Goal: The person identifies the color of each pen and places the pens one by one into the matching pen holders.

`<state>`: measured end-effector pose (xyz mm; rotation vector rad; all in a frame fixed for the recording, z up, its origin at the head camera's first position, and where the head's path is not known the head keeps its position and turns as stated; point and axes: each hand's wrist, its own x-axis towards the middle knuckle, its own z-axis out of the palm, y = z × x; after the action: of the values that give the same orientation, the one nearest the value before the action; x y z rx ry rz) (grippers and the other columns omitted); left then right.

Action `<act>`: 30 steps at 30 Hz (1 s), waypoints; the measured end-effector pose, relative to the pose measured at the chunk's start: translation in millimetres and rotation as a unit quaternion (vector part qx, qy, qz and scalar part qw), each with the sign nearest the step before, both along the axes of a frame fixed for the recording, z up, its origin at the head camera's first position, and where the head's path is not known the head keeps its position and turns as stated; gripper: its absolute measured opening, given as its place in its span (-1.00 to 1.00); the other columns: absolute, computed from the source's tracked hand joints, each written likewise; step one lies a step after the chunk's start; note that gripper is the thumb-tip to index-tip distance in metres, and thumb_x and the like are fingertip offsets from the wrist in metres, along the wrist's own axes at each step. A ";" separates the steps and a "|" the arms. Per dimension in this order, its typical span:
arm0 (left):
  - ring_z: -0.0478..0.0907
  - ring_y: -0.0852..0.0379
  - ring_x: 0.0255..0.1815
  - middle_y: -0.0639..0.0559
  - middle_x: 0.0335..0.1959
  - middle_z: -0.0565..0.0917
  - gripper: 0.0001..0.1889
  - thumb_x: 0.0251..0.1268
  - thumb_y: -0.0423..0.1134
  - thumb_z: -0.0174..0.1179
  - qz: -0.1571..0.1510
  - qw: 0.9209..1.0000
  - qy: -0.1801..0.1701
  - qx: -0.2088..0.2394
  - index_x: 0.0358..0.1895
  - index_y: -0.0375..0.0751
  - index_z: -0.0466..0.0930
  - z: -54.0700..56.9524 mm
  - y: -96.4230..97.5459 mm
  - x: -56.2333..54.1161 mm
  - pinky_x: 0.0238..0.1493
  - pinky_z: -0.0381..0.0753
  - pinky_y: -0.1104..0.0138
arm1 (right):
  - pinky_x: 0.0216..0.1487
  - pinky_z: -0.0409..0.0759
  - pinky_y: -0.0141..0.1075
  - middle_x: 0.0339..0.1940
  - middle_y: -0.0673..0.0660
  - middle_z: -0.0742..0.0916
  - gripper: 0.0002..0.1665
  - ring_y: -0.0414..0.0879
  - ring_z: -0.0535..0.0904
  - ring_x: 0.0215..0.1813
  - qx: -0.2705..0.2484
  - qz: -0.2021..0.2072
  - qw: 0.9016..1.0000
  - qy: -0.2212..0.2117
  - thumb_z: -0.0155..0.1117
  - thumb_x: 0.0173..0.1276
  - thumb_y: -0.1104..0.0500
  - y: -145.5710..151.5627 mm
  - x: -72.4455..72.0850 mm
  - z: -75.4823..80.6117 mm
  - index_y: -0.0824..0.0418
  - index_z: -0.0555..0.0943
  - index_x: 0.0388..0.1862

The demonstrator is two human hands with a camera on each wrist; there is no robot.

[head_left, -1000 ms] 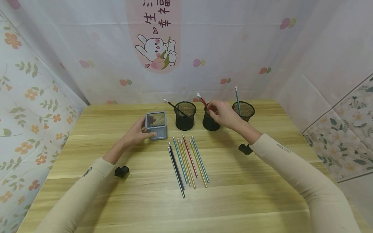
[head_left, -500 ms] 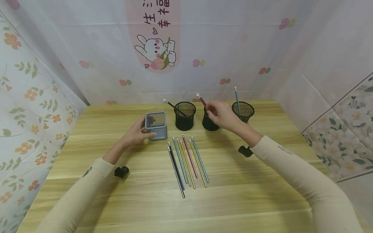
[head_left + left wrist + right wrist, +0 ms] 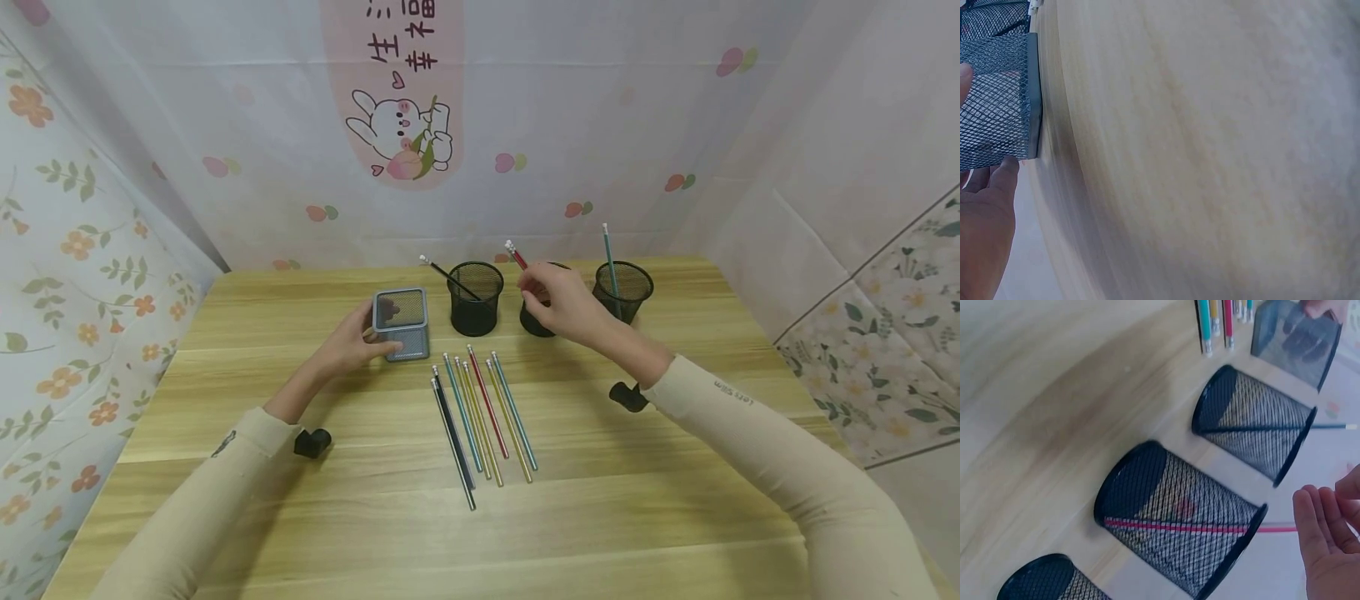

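Grey mesh holder (image 3: 408,340) is gripped by the left hand (image 3: 347,346), the right hand (image 3: 567,307) rests loose-fingered beside a red pencil (image 3: 1279,529), and the curtain (image 3: 600,133) reads 生 and 幸.

blk cups (image 3: 475,318), gry mesh box (image 3: 409,342), multicol. pencils (image 3: 487,400)

Your head view is evenly lit in soft, slightly muted light and mostly sharp, with faint, soft-edged shadows on the desk (image 3: 637,517) beside both sleeves (image 3: 198,504). Your left wrist view is hazy and bluish, the wood grain smeared and the desk's edge bowed. Your right wrist view is slightly blurred and washed out, yet the weave of the black mesh cups (image 3: 1179,494) shows.
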<state>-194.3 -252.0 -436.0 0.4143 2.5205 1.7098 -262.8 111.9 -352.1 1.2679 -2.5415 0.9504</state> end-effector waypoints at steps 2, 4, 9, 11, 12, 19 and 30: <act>0.20 -0.31 0.49 -0.39 0.40 0.33 -0.25 0.26 -0.50 0.39 0.001 1.000 0.001 0.001 0.44 -0.48 0.17 0.5 0.2 0.1 0.45 0.29 -0.03 | -0.21 0.72 -0.23 -0.21 0.18 0.69 -0.89 -0.07 0.67 -0.23 0.003 0.007 1.000 -0.004 0.27 0.42 0.43 -2.1 3.5 -2.3 0.34 0.62 -0.11; 0.21 -0.30 0.48 -0.40 0.40 0.33 -0.25 0.26 -0.51 0.39 0.001 1.000 0.000 0.003 0.44 -0.49 0.17 0.7 0.3 0.3 0.44 0.29 -0.02 | -0.23 0.71 -0.25 -0.23 0.16 0.69 -0.90 -0.08 0.66 -0.25 0.008 0.014 1.000 -0.008 0.27 0.41 0.43 -4.0 7.0 -5.1 0.34 0.62 -0.13; 0.21 -0.29 0.48 -0.40 0.40 0.32 -0.26 0.26 -0.52 0.38 0.001 1.000 0.000 0.002 0.44 -0.49 0.18 0.5 0.3 0.5 0.44 0.30 -0.01 | -0.24 0.69 -0.27 -0.27 0.12 0.68 -0.94 -0.09 0.65 -0.26 0.041 0.016 0.999 -0.023 0.26 0.43 0.39 -7.2 13.1 -15.2 0.33 0.62 -0.15; 0.21 -0.29 0.48 -0.39 0.40 0.33 -0.26 0.26 -0.52 0.38 0.001 1.000 0.000 -0.001 0.44 -0.48 0.18 0.5 0.6 0.5 0.44 0.30 -0.01 | -0.24 0.69 -0.26 -0.29 0.11 0.68 -0.94 -0.08 0.64 -0.26 0.060 0.013 0.998 -0.030 0.26 0.43 0.37 -8.1 14.4 -19.2 0.34 0.62 -0.15; 0.21 -0.29 0.48 -0.39 0.40 0.33 -0.26 0.26 -0.51 0.38 0.001 1.000 0.000 -0.002 0.44 -0.48 0.19 0.5 0.6 0.5 0.44 0.30 -0.01 | -0.25 0.69 -0.26 -0.30 0.10 0.69 -0.94 -0.08 0.64 -0.27 0.069 0.011 0.997 -0.035 0.27 0.43 0.37 -8.4 15.1 -21.2 0.34 0.62 -0.16; 0.20 -0.28 0.49 -0.39 0.41 0.32 -0.25 0.27 -0.50 0.38 0.003 1.000 -0.002 -0.003 0.45 -0.48 0.17 1.5 0.2 1.0 0.45 0.29 0.01 | -0.29 0.70 -0.26 -0.37 0.08 0.71 -0.93 -0.08 0.66 -0.31 0.101 0.009 0.993 -0.067 0.32 0.38 0.36 -11.9 20.5 -33.2 0.35 0.61 -0.21; 0.19 -0.27 0.50 -0.37 0.41 0.32 -0.26 0.28 -0.48 0.39 0.003 1.000 -0.005 -0.001 0.45 -0.45 0.18 0.5 -0.1 1.2 0.46 0.28 0.01 | -0.39 0.61 -0.29 -0.47 0.03 0.65 -0.90 -0.14 0.54 -0.43 0.168 -0.004 0.978 -0.121 0.35 0.32 0.32 -20.3 35.1 -48.3 0.33 0.60 -0.27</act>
<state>-193.1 -252.1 -435.4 0.3988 2.5191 1.7053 -227.7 91.6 -400.4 1.2892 -2.9957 0.7337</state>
